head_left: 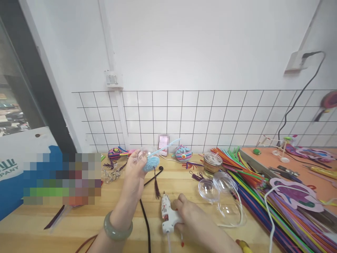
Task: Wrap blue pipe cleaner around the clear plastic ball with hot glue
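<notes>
Glue gun (165, 212) on wooden table (79, 225), white wall (210, 42).

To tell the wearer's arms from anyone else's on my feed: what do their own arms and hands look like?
Both are bare: no gloves, and no sleeves show up to the frame's edge. The left hand has a thick, smooth, pale grey-green bangle round its wrist. The right hand shows no ring, watch or band on the part in view.

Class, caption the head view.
Left hand holds a blue coiled pipe-cleaner disc; right hand grips a white glue gun.
</notes>
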### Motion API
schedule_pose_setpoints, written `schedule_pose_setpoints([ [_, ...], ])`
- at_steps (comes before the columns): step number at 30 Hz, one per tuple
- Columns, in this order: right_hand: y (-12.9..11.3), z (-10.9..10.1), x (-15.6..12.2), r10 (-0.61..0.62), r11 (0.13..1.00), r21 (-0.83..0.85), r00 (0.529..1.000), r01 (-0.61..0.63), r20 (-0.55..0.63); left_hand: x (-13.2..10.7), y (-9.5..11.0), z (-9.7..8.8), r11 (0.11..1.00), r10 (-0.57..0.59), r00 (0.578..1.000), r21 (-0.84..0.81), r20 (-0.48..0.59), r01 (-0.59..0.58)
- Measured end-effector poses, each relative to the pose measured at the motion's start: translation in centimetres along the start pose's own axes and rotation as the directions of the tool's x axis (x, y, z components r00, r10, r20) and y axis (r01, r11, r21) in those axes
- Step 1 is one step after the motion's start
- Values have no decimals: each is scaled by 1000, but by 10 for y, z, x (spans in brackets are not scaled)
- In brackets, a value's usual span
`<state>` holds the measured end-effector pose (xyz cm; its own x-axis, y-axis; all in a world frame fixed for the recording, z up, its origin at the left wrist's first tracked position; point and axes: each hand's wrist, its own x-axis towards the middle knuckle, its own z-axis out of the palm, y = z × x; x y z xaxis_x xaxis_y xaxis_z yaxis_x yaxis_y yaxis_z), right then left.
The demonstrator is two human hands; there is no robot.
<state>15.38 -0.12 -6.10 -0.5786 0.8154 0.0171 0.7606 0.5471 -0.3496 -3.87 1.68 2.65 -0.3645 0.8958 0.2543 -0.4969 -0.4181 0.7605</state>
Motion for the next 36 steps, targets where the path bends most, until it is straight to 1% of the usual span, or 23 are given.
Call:
schedule_pose_setpoints([
  [3,-7,4,-1,-21,1000,3,999,21,25,-4,-4,3,998,-56,998,-15,35,56],
  [6,-11,-9,-5,-47,999,3,998,47,31,-9,-10,7,994,-102,992,-17,74,103],
  [7,-12,-17,-8,-72,997,-3,997,72,0,-10,-12,8,993,-114,989,-11,95,115],
  [8,-13,-26,-12,-115,993,-8,992,115,-58,-12,-15,9,992,-125,985,-1,119,126],
  [9,-14,-37,-16,-205,979,-34,958,202,-201,-15,-18,10,991,-136,980,11,142,136],
  [10,-15,-47,-21,-313,948,-76,869,308,-383,-17,-21,12,989,-149,975,22,164,148],
  [11,-15,-57,-27,-402,908,-141,732,394,-550,-20,-24,13,986,-164,969,32,182,161],
  [12,-14,-66,-31,-444,886,-221,606,408,-660,-23,-27,15,983,-182,964,39,195,178],
  [13,-13,-73,-35,-471,874,-306,503,378,-725,-27,-29,17,979,-206,957,46,205,201],
  [14,-11,-79,-37,-484,872,-366,455,327,-747,-29,-31,18,974,-227,951,54,211,220],
  [15,-9,-83,-38,-485,874,-408,443,264,-754,-32,-33,20,969,-246,946,62,211,238],
  [16,-6,-85,-38,-477,878,-435,456,202,-751,-34,-35,21,965,-262,942,69,209,253],
  [18,-1,-85,-35,-444,886,-447,512,125,-736,-37,-37,23,959,-282,938,79,201,272],
  [19,2,-84,-33,-427,892,-436,532,116,-731,-38,-38,24,957,-288,936,84,202,276],
  [20,3,-82,-31,-414,900,-418,543,124,-730,-38,-39,24,957,-288,935,89,206,275],
  [21,4,-81,-30,-409,906,-398,545,145,-732,-38,-40,24,959,-283,936,93,209,269],
  [24,3,-80,-29,-415,910,-351,525,221,-744,-39,-41,24,963,-266,939,109,218,248],
  [28,1,-83,-32,-431,901,-318,527,294,-733,-39,-39,25,962,-268,940,112,211,249],
  [33,3,-85,-32,-427,900,-285,537,330,-728,-39,-36,27,956,-294,932,74,212,285],
  [36,3,-84,-31,-430,898,-285,535,334,-727,-40,-35,28,945,-326,919,54,219,322],
])
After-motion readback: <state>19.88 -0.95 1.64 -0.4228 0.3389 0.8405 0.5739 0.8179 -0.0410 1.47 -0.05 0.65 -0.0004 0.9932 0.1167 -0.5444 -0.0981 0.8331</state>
